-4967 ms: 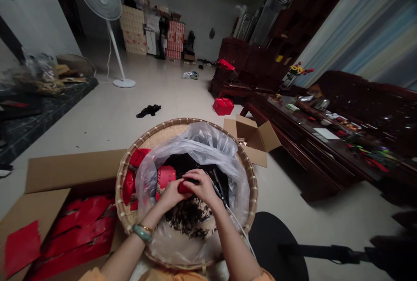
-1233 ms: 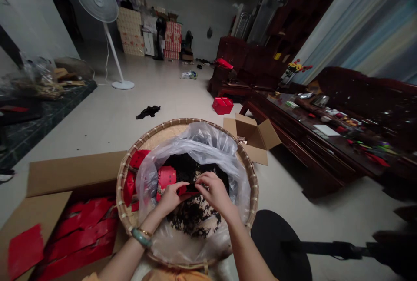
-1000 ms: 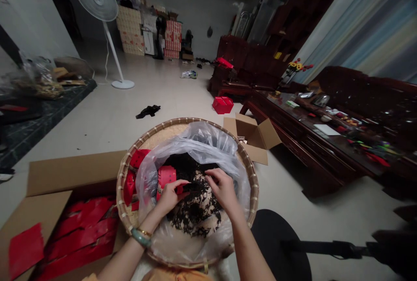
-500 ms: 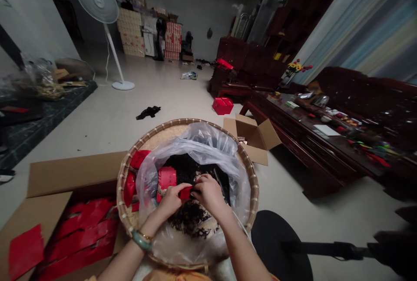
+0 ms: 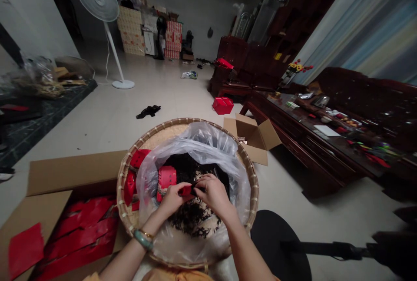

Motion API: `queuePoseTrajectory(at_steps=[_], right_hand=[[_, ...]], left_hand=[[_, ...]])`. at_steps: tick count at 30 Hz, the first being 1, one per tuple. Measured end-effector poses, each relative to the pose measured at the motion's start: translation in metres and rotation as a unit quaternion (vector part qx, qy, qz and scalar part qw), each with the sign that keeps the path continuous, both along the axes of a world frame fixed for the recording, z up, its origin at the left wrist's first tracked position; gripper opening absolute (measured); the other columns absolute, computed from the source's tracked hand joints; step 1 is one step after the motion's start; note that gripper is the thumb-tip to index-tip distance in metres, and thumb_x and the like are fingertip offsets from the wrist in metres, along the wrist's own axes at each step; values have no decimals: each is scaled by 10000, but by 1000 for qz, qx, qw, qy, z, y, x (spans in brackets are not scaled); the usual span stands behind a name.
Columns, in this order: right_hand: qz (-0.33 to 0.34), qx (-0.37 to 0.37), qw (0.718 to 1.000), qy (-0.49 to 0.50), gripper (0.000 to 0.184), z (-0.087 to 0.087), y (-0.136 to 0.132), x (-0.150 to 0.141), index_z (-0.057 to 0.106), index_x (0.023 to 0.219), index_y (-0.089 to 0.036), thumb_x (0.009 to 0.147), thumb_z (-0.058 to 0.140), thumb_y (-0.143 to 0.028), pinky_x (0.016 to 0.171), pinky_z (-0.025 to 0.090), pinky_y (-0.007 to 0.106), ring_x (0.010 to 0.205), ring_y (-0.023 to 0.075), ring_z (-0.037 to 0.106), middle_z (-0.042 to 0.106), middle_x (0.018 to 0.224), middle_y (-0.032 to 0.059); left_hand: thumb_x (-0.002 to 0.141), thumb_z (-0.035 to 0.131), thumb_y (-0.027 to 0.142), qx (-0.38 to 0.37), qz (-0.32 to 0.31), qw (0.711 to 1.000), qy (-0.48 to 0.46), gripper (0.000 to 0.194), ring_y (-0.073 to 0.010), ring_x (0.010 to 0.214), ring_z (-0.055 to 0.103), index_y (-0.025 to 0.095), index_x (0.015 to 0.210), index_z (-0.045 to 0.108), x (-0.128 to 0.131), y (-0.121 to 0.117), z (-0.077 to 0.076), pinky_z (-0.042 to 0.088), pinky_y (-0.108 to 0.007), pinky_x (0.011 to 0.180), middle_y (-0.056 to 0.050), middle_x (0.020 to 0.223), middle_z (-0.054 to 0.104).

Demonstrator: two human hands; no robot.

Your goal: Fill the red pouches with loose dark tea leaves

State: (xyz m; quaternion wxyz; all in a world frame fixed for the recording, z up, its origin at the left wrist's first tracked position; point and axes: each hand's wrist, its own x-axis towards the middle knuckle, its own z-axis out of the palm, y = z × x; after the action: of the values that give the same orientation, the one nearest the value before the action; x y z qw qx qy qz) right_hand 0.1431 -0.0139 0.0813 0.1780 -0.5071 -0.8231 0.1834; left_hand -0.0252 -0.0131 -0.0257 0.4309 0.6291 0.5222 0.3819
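Note:
My left hand (image 5: 173,198) pinches a small red packet (image 5: 186,190) over the middle of a round woven basket (image 5: 254,185). At the packet's right end, my right hand (image 5: 213,194) has its fingers closed; a dark bit shows by the fingertips, too small to name. Below both hands, black dried shreds (image 5: 182,166) fill much of a clear plastic bag (image 5: 182,246) spread open in the basket. Some red packets (image 5: 167,176) lie on the shreds left of my hands. More red wrappers (image 5: 129,185) sit between bag and rim.
On the left an open carton (image 5: 78,172) holds many red packets (image 5: 87,233). Beyond the basket's right rim stands another open carton (image 5: 250,140). A black round stand base (image 5: 280,246) is at the right, below a dark wooden table (image 5: 293,146). A white fan (image 5: 97,1) stands farther back.
My right hand has shifted slightly right, away from the red packet, so a dark gap shows between the two hands. My left hand still holds the packet in nearly the same place.

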Motion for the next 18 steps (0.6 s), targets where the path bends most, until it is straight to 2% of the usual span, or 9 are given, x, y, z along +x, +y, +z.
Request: queuePoseTrajectory(at_steps=[6,10,13,16,18], right_hand=[[-18,12,998,59,108,6,0,5,719,769,-224,773,617,-188,851,444,289,951,193,580,710,864,34],[-12,11,986,164,94,4,1,8,691,700,-216,758,621,-191,825,458,281,863,169,612,705,821,25],[-48,23,969,240,109,2,4,12,679,709,-204,775,593,-214,783,478,286,830,175,623,699,822,39],[-89,38,970,224,123,3,6,19,690,799,-200,796,573,-239,813,470,330,865,199,617,693,878,62],[-83,27,976,199,163,4,5,23,685,916,-204,802,583,-261,847,455,345,928,209,601,677,971,73]], left_hand=[[653,694,318,-6,7,1000,-18,325,-185,773,630,166,940,679,-2,2,-4,493,-276,731,-25,840,714],[661,684,334,-5,2,999,-33,327,-188,802,628,176,948,678,-2,2,-5,493,-285,752,-24,867,713],[650,693,335,-7,12,999,-35,337,-187,781,624,174,945,681,-3,2,-6,493,-286,740,-22,836,708],[619,717,350,-3,38,999,-31,351,-179,708,610,168,918,688,-6,1,-6,492,-282,683,-13,757,692],[611,722,350,2,47,998,-35,337,-178,696,605,169,893,692,-7,1,-5,491,-282,671,-13,741,686]])
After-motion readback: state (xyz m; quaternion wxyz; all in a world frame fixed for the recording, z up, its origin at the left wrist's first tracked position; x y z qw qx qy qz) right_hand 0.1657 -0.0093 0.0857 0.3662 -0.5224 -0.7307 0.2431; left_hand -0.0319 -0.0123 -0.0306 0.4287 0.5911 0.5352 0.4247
